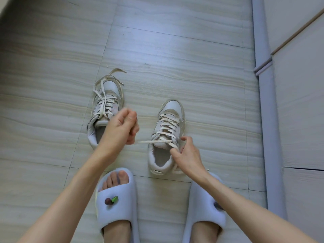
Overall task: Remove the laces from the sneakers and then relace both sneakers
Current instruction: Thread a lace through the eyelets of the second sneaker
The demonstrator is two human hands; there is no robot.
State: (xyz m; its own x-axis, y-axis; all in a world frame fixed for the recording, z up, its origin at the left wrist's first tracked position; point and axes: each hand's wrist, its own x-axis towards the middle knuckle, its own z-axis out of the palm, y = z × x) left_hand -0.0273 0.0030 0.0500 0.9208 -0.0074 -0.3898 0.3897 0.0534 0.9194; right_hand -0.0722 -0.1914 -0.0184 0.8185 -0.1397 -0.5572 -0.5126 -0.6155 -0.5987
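Two hands (121,128) (188,156), flat cream lace (154,142) taut

Home interior, pale wood-grain floor tiles (175,32), white cabinet doors (301,85), feet in 2 house slippers (114,199)

A pale tiled floor (175,50) with wavy grain carried everything. Two white sneakers stood on it, toes toward twelve o'clock: the left sneaker (107,109) at about eleven, the right sneaker (166,135) at about one. Two pale blue slippers (115,204) rested at six o'clock.
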